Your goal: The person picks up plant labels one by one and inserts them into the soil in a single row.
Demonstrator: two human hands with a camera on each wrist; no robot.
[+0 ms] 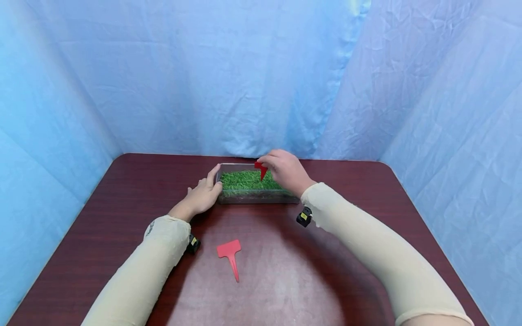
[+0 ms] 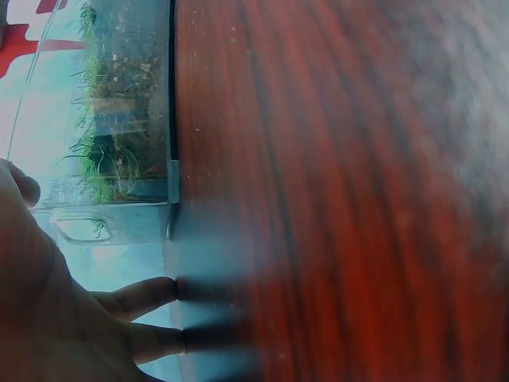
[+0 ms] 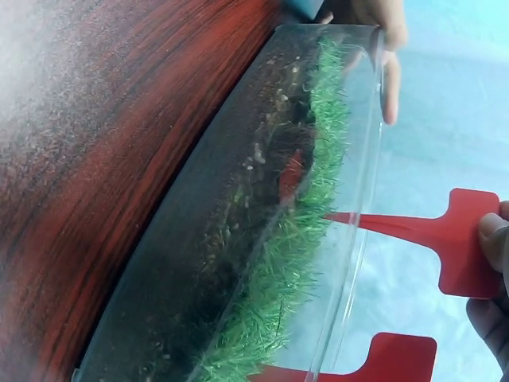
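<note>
Blue cloth backs the dark table (image 1: 122, 203). My right hand (image 1: 287, 172) pinches a red plant tag (image 1: 261, 168) by its flat head, spike down over grass in the clear tray (image 1: 253, 196). It looks light, thin, bendy. My left hand (image 1: 204, 194) lies flat-fingered against the tray's end.

Right hand (image 3: 495, 274) pinches a red plant tag (image 3: 445, 237), its tip touching grass (image 3: 306, 247) in the clear box (image 3: 362, 199)
</note>
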